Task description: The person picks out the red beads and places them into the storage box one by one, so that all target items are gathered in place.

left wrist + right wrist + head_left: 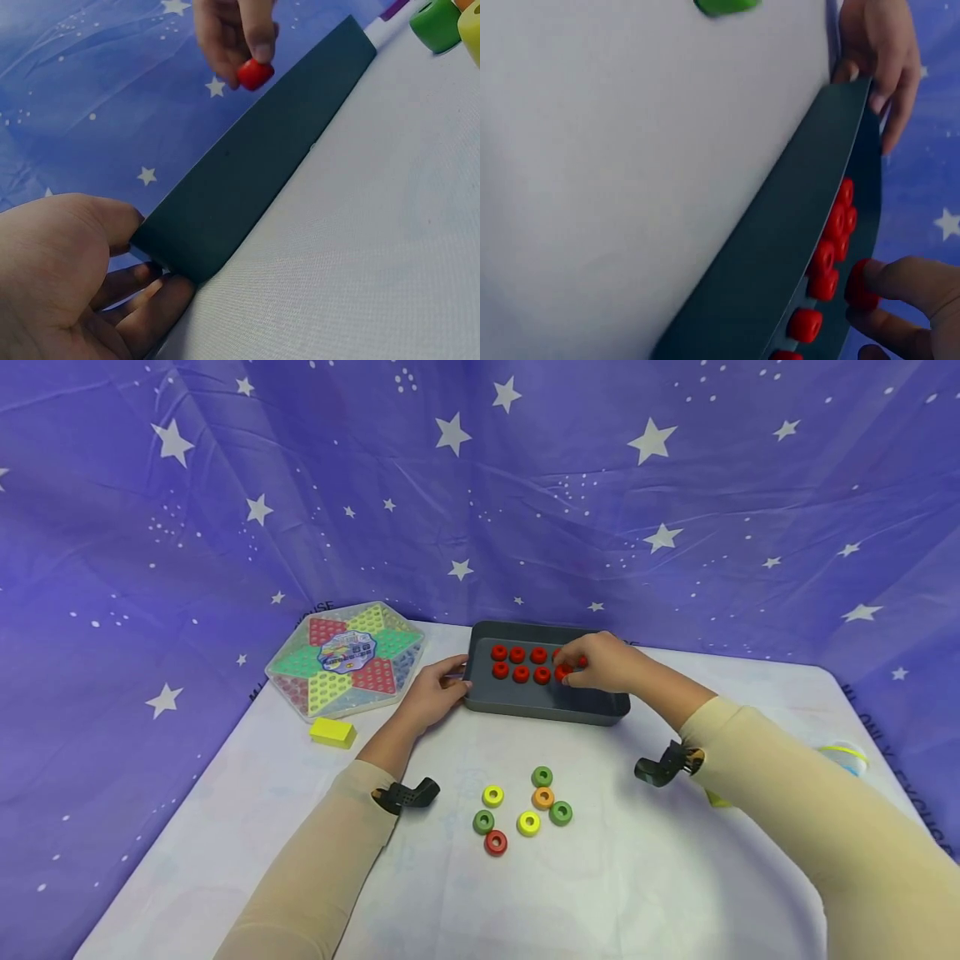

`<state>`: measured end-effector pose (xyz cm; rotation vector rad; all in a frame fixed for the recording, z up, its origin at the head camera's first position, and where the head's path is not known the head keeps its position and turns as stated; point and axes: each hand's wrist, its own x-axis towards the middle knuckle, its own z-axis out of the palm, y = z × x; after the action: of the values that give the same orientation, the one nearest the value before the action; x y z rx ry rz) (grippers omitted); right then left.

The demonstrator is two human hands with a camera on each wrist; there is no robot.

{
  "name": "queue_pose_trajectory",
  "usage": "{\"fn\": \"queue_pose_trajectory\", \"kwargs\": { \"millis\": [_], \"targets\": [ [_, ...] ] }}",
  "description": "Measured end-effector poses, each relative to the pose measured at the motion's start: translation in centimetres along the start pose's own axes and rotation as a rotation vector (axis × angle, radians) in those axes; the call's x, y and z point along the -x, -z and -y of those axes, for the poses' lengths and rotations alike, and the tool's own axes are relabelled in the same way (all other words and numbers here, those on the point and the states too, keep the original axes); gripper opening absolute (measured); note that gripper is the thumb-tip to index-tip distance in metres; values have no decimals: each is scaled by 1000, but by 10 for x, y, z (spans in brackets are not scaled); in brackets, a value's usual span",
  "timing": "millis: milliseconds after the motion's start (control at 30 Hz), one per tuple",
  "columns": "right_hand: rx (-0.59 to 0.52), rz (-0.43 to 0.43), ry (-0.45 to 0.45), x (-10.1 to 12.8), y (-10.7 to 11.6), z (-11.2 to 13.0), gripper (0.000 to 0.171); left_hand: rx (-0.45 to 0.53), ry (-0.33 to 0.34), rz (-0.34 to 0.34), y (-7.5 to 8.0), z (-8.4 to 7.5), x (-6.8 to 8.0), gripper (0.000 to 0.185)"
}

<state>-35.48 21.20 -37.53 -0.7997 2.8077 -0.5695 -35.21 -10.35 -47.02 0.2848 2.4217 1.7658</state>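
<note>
A dark grey tray (592,708) lies at the back of the table with two rows of red rings (519,664) in it. My left hand (452,682) grips the tray's left end, thumb on the near wall (255,165) and fingers over the end (881,52). My right hand (573,666) is over the tray's right half and pinches a red ring (255,73) between thumb and fingertips (900,279), next to the rows. Part of the right end of the rows is hidden behind this hand.
Several loose rings lie in front of the tray: green (542,776), orange (543,797), yellow (528,822), red (495,842). A hexagonal checkers board (347,658) and a yellow block (332,732) sit at the left. A small round container (843,757) is at the right edge.
</note>
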Motion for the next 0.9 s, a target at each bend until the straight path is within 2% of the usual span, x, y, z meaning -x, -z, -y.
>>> {"fn": "queue_pose_trajectory", "kwargs": {
  "millis": [200, 367, 667, 900],
  "targets": [
    [-4, 33, -60, -16, -2, -11, 35, -15, -5, -6, 1, 1, -1, 55],
    [5, 44, -77, -23, -9, -18, 34, -19, -10, -9, 0, 0, -1, 54],
    [89, 46, -85, -25, -22, -31, 33, -3, -9, -2, 0, 0, -1, 54],
    [92, 18, -81, -20, -21, -30, 38, -8, -18, -8, 0, 2, -2, 54]
  ]
}}
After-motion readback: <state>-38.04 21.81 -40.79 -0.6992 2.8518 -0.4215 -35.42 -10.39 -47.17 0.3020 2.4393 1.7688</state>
